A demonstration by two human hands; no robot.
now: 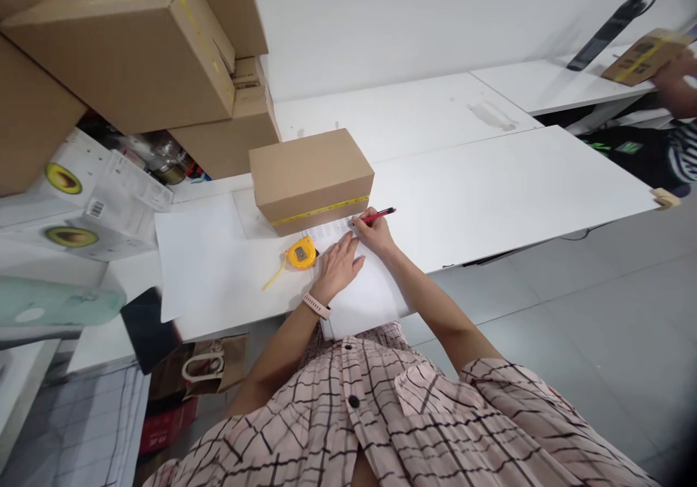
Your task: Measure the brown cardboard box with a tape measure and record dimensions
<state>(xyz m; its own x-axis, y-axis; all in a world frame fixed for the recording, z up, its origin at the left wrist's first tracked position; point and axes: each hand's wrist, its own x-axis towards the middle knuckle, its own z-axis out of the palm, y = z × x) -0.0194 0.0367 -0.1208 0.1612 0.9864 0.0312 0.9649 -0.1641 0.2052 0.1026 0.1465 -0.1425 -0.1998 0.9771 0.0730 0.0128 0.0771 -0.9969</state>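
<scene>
My right hand (374,231) is closed round a red and black pen (380,215), its tip down at the top of a sheet of paper (362,295). Small writing or print shows along that top edge, too small to read. Flat on the same paper rests my left hand (338,265), fingers stretched out, holding nothing. Just left of it sits a yellow tape measure (301,253) with a short length of tape pulled out. Behind both hands stands a closed cardboard box (311,178) with a yellow strip along its lower front side.
Another white sheet (199,262) lies to the left. Large cardboard boxes (125,59) are stacked at the back left, above white cartons with avocado pictures (92,197). At the far right, another person's hand (675,80) touches a small taped box (645,57) near a black cylinder (607,31).
</scene>
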